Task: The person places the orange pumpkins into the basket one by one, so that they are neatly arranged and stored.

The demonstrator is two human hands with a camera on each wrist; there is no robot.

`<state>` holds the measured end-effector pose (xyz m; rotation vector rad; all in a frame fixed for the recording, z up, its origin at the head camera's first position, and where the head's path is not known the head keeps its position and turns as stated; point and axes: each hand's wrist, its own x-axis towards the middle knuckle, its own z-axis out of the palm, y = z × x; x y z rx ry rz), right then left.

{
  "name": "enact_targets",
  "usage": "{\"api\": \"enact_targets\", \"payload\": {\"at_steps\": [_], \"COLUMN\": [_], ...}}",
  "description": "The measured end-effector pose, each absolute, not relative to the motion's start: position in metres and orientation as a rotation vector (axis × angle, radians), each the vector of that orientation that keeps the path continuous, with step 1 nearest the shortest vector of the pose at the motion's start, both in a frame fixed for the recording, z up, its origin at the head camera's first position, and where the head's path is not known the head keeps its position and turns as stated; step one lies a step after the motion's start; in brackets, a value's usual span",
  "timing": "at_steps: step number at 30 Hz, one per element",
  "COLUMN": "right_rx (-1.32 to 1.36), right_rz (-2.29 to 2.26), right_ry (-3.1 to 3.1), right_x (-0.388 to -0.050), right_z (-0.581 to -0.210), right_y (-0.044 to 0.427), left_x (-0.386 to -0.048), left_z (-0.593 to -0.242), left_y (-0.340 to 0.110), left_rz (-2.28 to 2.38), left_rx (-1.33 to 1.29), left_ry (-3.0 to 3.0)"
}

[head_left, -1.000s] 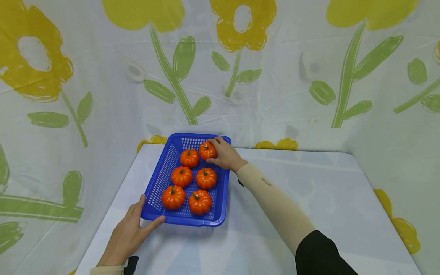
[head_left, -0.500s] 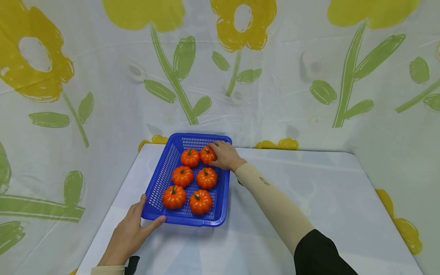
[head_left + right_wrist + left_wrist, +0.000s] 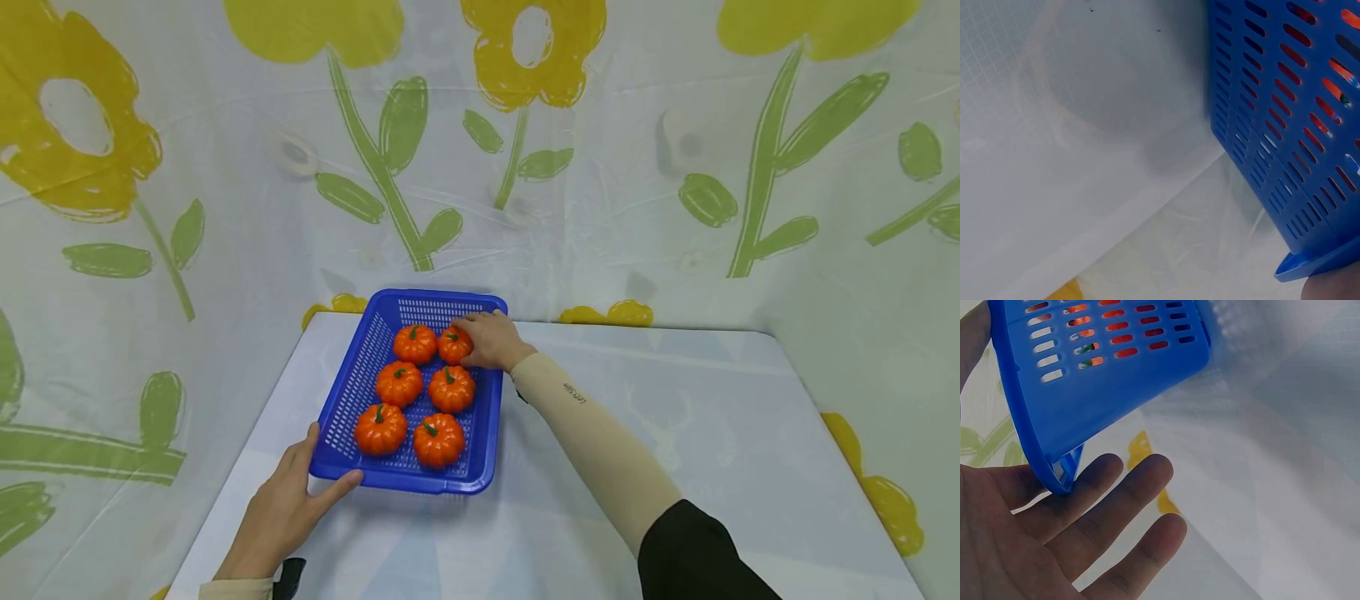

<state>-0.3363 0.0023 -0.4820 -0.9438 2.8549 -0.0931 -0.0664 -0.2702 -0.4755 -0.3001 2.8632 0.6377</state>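
Note:
Several small orange pumpkins with green stems lie in two columns in a blue plastic basket (image 3: 322, 450). My right hand (image 3: 495, 340) reaches over the basket's far right side. Its fingers and thumb hold the far right pumpkin (image 3: 454, 345), whose right side they partly hide. Next to it sits another pumpkin (image 3: 415, 344). At the near left corner of the basket my left hand (image 3: 281, 508) touches the rim, its thumb and fingers spread. The left wrist view shows the fingers (image 3: 1110, 515) stretched out below the basket's corner. Only a bit of the right hand (image 3: 1335, 284) shows in the right wrist view.
The basket stands on the left part of a white table (image 3: 637, 417). A white curtain (image 3: 600, 233) with yellow flowers and green leaves hangs behind and on both sides. The right forearm crosses the table to the right of the basket.
The right hand has lowered the far right pumpkin slightly, bringing it nearer the basket's floor and the pumpkins below it. The left hand and the basket stay in place.

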Motion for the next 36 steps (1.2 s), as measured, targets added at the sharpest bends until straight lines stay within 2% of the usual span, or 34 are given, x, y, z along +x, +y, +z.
{"api": "enact_targets", "payload": {"at_steps": [19,28,36], "right_rx": [-1.003,-1.127,-1.089], "right_rz": [-0.161,-0.758,-1.222], "right_ry": [2.844,2.916,3.043], "right_x": [-0.335,-0.331,-0.296], "right_z": [-0.481,-0.487,-0.478], "right_y": [0.006,0.025,0.056], "left_x": [-0.067,-0.065,-0.066], "left_z": [-0.476,-0.479,-0.478], "left_y": [-0.27,-0.269,-0.271], "left_rz": [0.634,0.647,0.639], "left_rx": [-0.298,-0.271,-0.245], "left_ry": [2.875,2.892,2.926]}}
